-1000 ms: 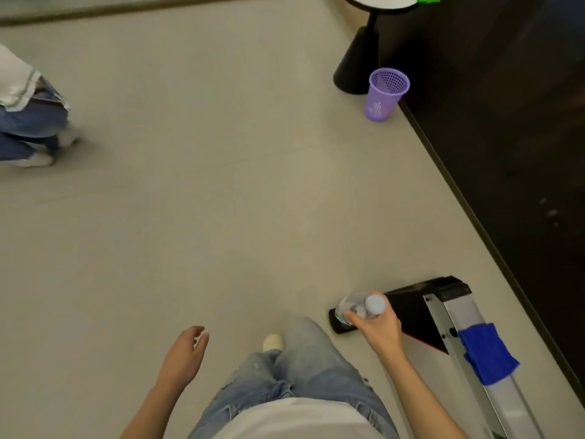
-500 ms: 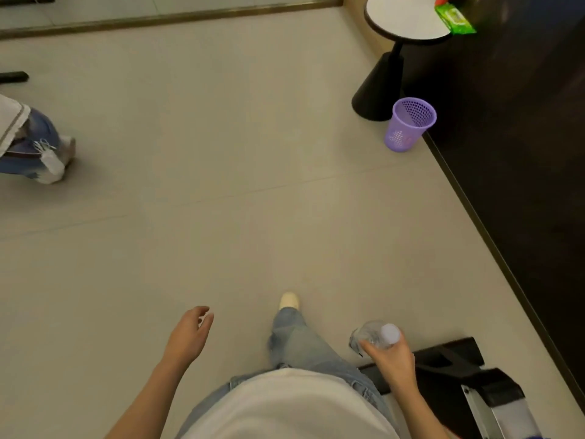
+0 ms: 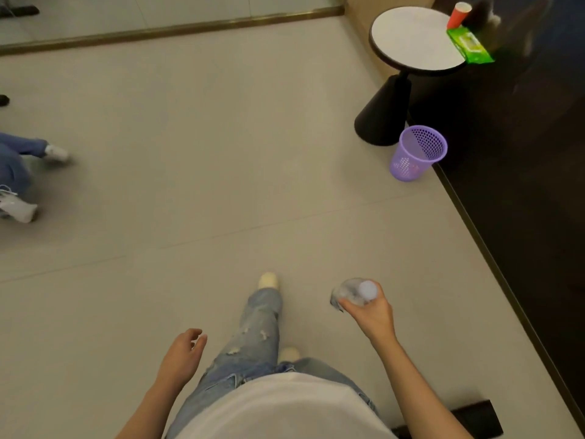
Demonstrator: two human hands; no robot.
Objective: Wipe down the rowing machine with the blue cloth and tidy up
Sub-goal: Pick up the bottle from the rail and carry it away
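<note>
The right hand has its fingers wrapped round a clear bottle; the left hand hangs loosely curled, holding nothing. A purple bin stands far right.

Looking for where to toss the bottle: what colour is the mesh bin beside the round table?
The bin is purple; head view shows it best.

Round white-top desk w/ black cone base, top right; red cup & green wipes pack at its right edge. Purple mesh bin on floor, just beside the base. Another person's jeans leg & white shoes at left edge.
</note>
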